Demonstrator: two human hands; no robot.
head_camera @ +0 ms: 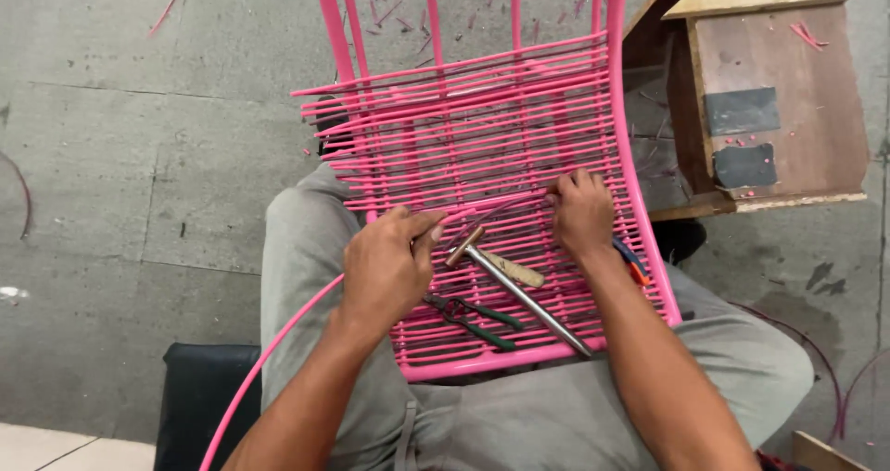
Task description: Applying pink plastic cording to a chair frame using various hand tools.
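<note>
A pink metal chair frame (640,221) lies across my lap, its seat strung with rows of pink plastic cord (482,119). My left hand (389,267) pinches a loose pink cord (278,341) that runs down past my left knee. My right hand (582,213) presses its fingers on the woven rows near the right rail, gripping the cord there. A small hammer (514,286) with a metal handle rests on the seat between my hands. Green-handled pliers (473,315) lie just below the left hand. A blue and orange tool (630,258) pokes out beside my right wrist.
A worn wooden bench or stool (779,91) with grey patches stands at the upper right. Pink cord scraps (389,12) litter the grey concrete floor. A dark cushion (199,397) sits under me at the lower left. Thin cords (834,378) curl on the floor at right.
</note>
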